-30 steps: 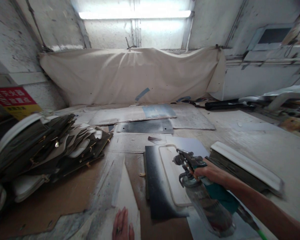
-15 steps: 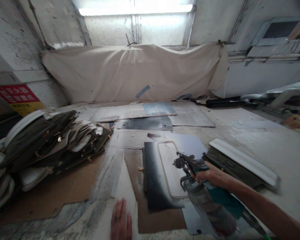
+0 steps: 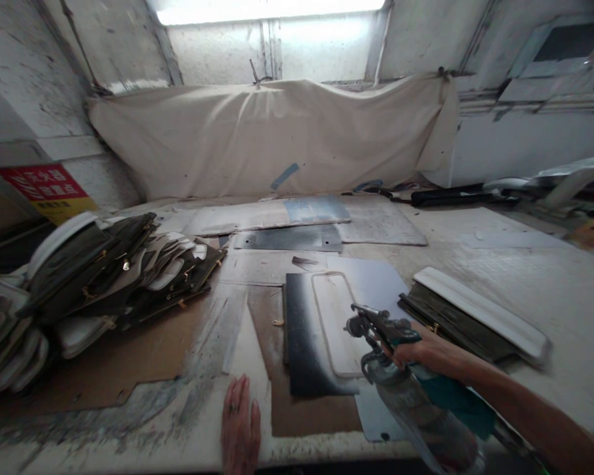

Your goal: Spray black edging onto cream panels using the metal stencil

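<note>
My right hand (image 3: 418, 349) is closed around the grip of a spray gun (image 3: 376, 330) with a cup below it. Its nozzle points left, over a white rounded panel (image 3: 334, 316) framed by a black sheet (image 3: 304, 356) that is whitened near the opening. A brown board (image 3: 317, 419) lies under the sheet, and a small gold zipper pull (image 3: 278, 322) shows at its left side. My left hand (image 3: 241, 422) rests flat on the table near its front edge, fingers stretched out, holding nothing.
Dark pouches (image 3: 123, 290) with pale panels and gold zippers are heaped at left on brown cardboard (image 3: 153, 363). Another pouch with a white panel (image 3: 485, 313) lies at right. Stained boards (image 3: 386, 227) lie behind, before a hanging cloth (image 3: 257, 138).
The camera view has tilted down slightly, so the table's front edge now shows. The spray gun stays over the panel's right side, and my left hand remains flat.
</note>
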### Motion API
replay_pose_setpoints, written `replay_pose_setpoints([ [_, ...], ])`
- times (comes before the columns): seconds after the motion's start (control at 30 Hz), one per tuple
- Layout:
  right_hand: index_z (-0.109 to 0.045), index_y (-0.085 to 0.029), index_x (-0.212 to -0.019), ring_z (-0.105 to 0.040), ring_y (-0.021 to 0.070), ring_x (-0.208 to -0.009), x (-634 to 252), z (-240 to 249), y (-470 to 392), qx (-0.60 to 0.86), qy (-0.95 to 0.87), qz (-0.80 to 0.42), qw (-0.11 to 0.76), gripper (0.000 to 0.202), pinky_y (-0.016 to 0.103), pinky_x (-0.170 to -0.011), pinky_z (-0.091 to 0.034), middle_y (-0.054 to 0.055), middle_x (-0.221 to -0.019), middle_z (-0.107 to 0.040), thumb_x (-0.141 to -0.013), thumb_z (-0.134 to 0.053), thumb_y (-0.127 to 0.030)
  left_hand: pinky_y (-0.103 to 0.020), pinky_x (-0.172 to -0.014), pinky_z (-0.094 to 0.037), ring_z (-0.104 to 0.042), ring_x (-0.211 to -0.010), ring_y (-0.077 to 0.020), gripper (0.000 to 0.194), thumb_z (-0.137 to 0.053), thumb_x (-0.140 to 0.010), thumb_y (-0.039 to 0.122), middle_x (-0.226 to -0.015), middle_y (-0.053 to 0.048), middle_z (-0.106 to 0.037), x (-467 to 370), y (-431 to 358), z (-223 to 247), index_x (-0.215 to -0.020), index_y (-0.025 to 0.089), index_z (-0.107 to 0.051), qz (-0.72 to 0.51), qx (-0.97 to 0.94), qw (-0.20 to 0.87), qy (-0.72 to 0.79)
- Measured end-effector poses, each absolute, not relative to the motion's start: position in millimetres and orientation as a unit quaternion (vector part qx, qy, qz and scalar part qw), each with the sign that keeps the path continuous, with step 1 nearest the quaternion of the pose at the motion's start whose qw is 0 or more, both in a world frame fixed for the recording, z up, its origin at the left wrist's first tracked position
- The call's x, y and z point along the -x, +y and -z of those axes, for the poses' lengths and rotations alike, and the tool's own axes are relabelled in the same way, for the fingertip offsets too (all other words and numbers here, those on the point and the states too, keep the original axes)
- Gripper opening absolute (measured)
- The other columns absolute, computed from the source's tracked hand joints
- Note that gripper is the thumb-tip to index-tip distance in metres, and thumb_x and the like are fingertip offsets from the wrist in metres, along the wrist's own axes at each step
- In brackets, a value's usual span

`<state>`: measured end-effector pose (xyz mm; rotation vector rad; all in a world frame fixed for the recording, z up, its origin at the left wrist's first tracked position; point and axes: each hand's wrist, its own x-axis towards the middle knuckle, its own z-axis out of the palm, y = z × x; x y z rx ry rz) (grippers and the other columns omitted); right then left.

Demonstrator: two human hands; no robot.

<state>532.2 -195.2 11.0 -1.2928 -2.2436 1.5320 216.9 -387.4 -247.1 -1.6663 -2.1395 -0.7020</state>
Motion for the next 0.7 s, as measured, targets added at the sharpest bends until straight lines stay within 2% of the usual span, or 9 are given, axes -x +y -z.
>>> replay_pose_setpoints([
  [0.3, -0.048, -0.018, -0.058, -0.036, 0.0118, -0.058, -545, -15, -210, 0.428, -0.733, -0.528, 0.039, 0.010, 0.025, -0.053, -0.029, -0.003, -0.058, -0.043, -0.048, -0.048, -0.023, -0.042, -0.096, -0.042, -0.036, -0.122, -0.0243, 0.044, -0.040, -0.083, 0.020, -0.123, -0.012, -0.049, -221, -388, 244, -0.126, 0.012, -0.038, 0.240, 0.584, 0.183, -0.754],
  [0.7, -0.047, -0.017, -0.059, -0.034, 0.0111, -0.059, -565, -10, -231, 0.390, -0.738, -0.550, 0.024, 0.009, 0.025, -0.052, -0.026, -0.004, -0.058, -0.040, -0.051, -0.047, -0.021, -0.043, -0.098, -0.041, -0.034, -0.124, -0.0247, 0.043, -0.039, -0.083, 0.021, -0.124, -0.012, -0.049, -227, -390, 241, -0.124, 0.010, -0.041, 0.240, 0.579, 0.167, -0.761],
])
